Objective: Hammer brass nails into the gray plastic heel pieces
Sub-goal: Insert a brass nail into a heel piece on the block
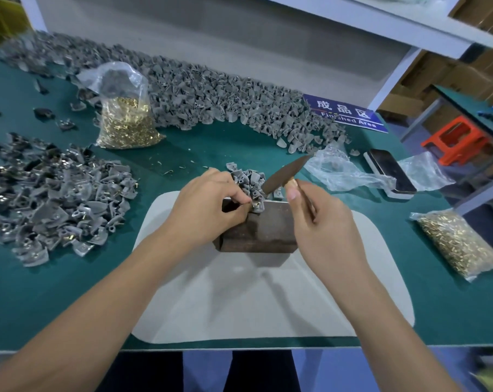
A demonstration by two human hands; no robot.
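Pinching heel piece [257, 206] on block [258, 232], gripping hammer [284, 174] angled up-right: hands.

The block [258, 230] sits on the mat [268, 301] — loose heel pieces [53, 199] left, nail bag [460, 244] right.

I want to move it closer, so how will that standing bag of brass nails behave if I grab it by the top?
The bag is thin clear plastic, so its top would likely crumple and stretch. It is packed with nails, so probably heavy for its size. Its base bulges, so it may sag or tip if pushed.
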